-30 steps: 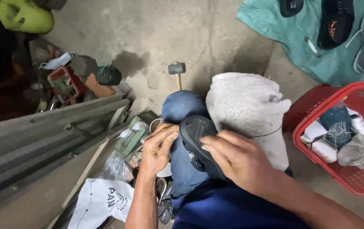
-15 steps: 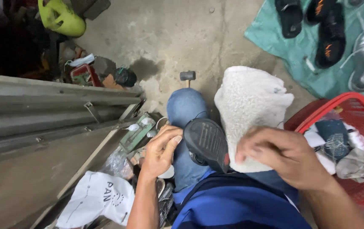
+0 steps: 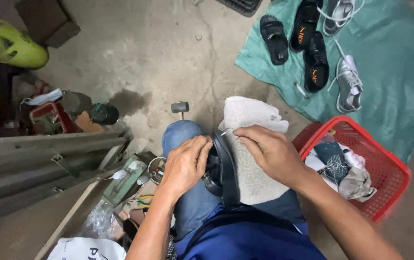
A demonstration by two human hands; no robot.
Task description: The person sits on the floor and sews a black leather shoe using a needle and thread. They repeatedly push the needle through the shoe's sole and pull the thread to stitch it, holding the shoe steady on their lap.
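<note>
— Concrete floor (image 3: 134,43), rough and stained, with clutter off to the left of the hands: a yellow-green shoe (image 3: 12,44), tins and tools by a grey metal frame (image 3: 38,163). What sits between the hands?

— A black sandal (image 3: 223,171), stood on its edge across the blue-trousered knee (image 3: 183,137). Its long axis runs from the person's lap out toward the knee, toe end farthest from the body.

— And the grip?

— The left hand (image 3: 184,166) is closed around the sandal's left side, fingers curled over the upper edge, holding it steady. The right hand (image 3: 269,154) presses in from the other side, fingertips pinched narrow at the sandal's far top edge. A thin pale line shows at that pinch; it may be a thread or needle, but I cannot tell for certain.

— Which hand is nearer the working spot?

— The right; its fingertips meet the sandal's rim at the far end, just beyond the left thumb. The left holds lower down.

— Anything under the right hand?

— A white fleecy cloth (image 3: 252,144) draped over the right thigh, touching the sandal. Further right of the grip stands a red basket (image 3: 385,173) of rags, and beyond it a green cloth (image 3: 399,72) bearing black sandals (image 3: 308,43) and grey sneakers (image 3: 349,79). A small hammer (image 3: 180,108) lies just past the knee.
</note>
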